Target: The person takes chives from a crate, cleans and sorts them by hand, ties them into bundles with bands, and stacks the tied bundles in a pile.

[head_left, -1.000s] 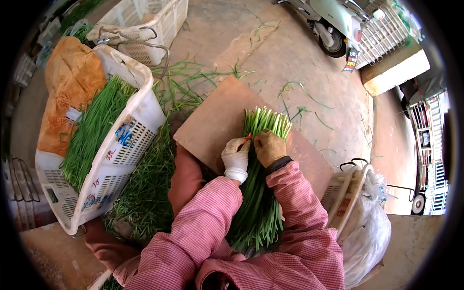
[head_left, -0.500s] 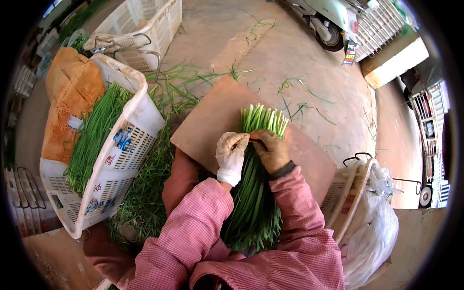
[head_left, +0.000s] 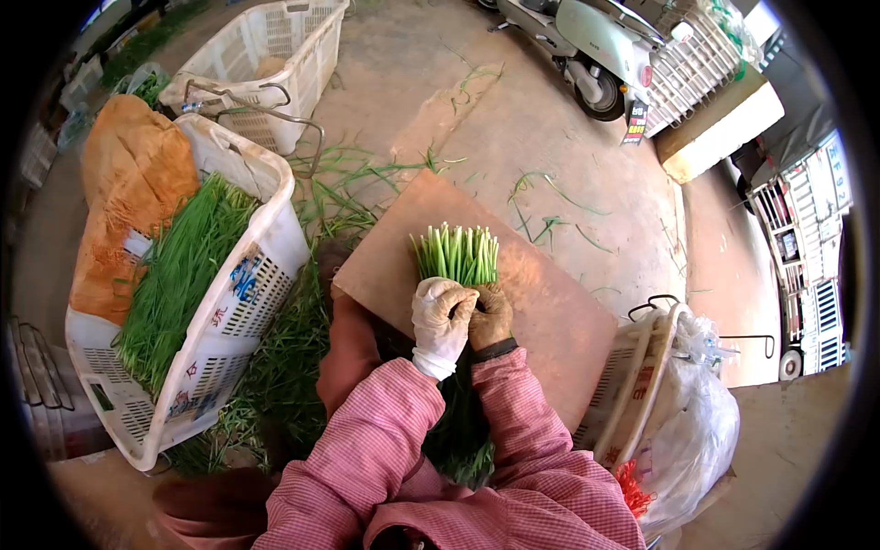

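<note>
A bunch of long green garlic chives (head_left: 458, 257) lies on a brown board (head_left: 550, 316), its pale cut ends pointing away from me. My left hand (head_left: 438, 321), in a white glove, rests on the left of the bunch with its fingers bent in a pinch. Beside it, my right hand (head_left: 491, 316), in a soiled brownish glove, is closed too. Both sets of fingertips meet on top of the stems; what is between them is too small or hidden to make out. Below the hands, the leaves hang towards my lap, partly covered by my sleeves.
At left, a white crate (head_left: 266, 234) holds more chives (head_left: 188, 266) and an orange-brown cloth (head_left: 137, 174). Another white crate (head_left: 316, 64) stands behind. Loose leaves (head_left: 293, 376) cover the floor. A basket (head_left: 632, 385) with clear plastic (head_left: 692, 431) is at right; a scooter (head_left: 605, 55) stands farther off.
Both hands and the bunch have shifted left and closer to me in the view. The thin dark strip seen between my fingers is no longer visible. My fingertips are now closer together.
</note>
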